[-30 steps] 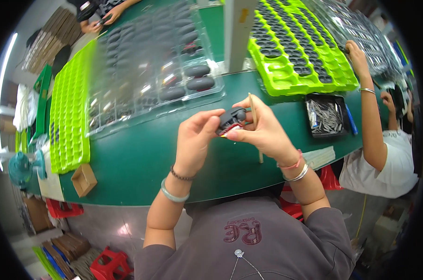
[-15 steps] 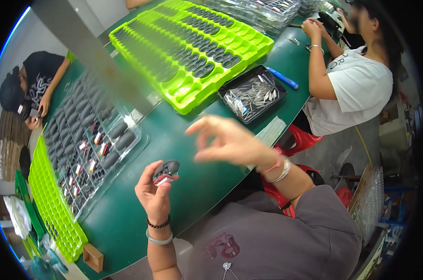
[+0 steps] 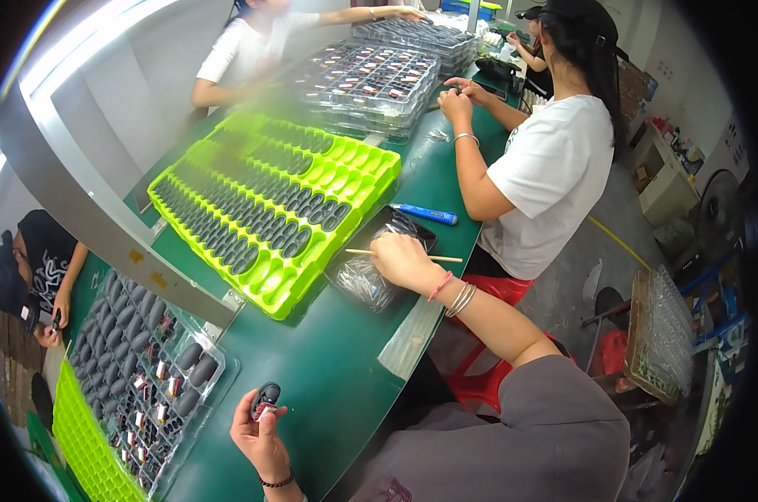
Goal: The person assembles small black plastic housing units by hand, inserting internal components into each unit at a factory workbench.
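My left hand [image 3: 260, 442], low in the view, grips a small black oval housing [image 3: 268, 394] upright between fingers and thumb. A red and white piece [image 3: 263, 410] shows on the housing's near side. Farther right, my right hand [image 3: 402, 258] reaches over a black tray [image 3: 432, 243] of small silvery pins [image 3: 364, 280]. Its fingers are bent and pointing down. A thin tan stick [image 3: 446, 258] passes through or under this hand, sticking out on both sides; it seems held. The fingertips are partly hidden, so whether they also pinch a pin cannot be seen.
A lime-green tray [image 3: 291, 303] of black oval parts lies beyond my hands. At left, a clear compartment tray [image 3: 224, 368] holds black shells and small parts. A blue tube [image 3: 427, 214] lies behind the pin tray. A metal post [image 3: 174, 289] rises nearby. Co-workers sit around.
My right hand has moved from the air above the table to the pin tray; the tan stick now shows at it. My left hand keeps its hold on the housing. The whole view has shifted.
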The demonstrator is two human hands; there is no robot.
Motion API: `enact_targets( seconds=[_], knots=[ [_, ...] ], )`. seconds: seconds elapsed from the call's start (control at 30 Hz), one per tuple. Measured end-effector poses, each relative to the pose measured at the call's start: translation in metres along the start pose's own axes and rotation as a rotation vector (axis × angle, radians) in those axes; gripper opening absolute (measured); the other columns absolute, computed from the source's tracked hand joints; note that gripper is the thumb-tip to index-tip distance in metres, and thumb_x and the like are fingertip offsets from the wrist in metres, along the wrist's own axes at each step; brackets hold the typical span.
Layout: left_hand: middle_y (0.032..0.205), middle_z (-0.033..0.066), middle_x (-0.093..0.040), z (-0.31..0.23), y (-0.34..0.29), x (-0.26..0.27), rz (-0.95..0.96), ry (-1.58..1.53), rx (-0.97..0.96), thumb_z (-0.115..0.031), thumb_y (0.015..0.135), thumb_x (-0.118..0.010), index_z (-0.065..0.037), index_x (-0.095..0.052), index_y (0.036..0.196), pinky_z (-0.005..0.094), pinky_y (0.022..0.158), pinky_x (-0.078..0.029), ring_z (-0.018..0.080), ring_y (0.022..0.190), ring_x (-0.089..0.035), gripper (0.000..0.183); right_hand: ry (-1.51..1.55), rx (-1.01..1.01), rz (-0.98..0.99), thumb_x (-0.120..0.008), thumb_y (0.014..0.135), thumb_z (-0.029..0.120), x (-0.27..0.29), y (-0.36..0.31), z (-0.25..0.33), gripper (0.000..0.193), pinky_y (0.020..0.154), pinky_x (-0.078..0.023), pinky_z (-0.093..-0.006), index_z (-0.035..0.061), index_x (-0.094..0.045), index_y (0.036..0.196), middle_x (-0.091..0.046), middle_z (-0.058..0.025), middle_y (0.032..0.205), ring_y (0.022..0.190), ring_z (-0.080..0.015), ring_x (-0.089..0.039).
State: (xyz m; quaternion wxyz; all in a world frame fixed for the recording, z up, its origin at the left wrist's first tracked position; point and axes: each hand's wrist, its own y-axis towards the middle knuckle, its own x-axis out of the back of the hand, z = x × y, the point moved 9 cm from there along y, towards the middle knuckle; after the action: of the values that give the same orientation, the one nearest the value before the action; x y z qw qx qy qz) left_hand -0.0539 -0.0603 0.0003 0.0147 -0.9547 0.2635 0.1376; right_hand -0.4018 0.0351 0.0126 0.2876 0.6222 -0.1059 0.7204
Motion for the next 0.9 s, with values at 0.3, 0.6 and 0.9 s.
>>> enact_targets(
  seconds=[0.3,0.6,0.9],
  knots=[
    [0.092,0.0093,-0.057,0.003,0.005,0.001,-0.014,0.005,0.005,-0.013,0.077,-0.07,0.007,-0.053,0.111,0.0301,0.067,-0.056,0.0147,0.078,-0.059,0.042,0.045,-0.004,0.026,-0.057,0.072,0.012,-0.011,0.012,-0.002,0.013,0.067,-0.051,-0.0439,0.0005,-0.062,0.071,-0.062,-0.0195,0.075,0.074,-0.0358,-0.062],
    [0.094,0.0097,-0.057,0.004,0.002,-0.005,0.021,0.01,0.023,-0.01,0.077,-0.068,0.007,-0.052,0.112,0.0303,0.069,-0.055,0.015,0.08,-0.059,0.042,0.314,-0.024,-0.129,-0.056,0.068,0.006,0.037,-0.007,-0.003,0.007,0.065,-0.049,-0.0442,0.0002,-0.06,0.066,-0.06,-0.0199,0.07,0.07,-0.0357,-0.061],
    [0.108,0.0097,-0.055,-0.013,0.0,-0.016,0.081,0.053,0.008,0.0,0.078,-0.064,0.006,-0.045,0.121,0.0272,0.085,-0.045,0.0153,0.094,-0.056,0.048,1.507,0.014,0.177,-0.057,0.085,0.002,0.066,-0.047,0.109,0.004,0.05,-0.037,-0.0163,-0.0009,-0.059,0.084,-0.058,-0.0042,0.082,0.06,-0.0022,-0.048]
  ],
)
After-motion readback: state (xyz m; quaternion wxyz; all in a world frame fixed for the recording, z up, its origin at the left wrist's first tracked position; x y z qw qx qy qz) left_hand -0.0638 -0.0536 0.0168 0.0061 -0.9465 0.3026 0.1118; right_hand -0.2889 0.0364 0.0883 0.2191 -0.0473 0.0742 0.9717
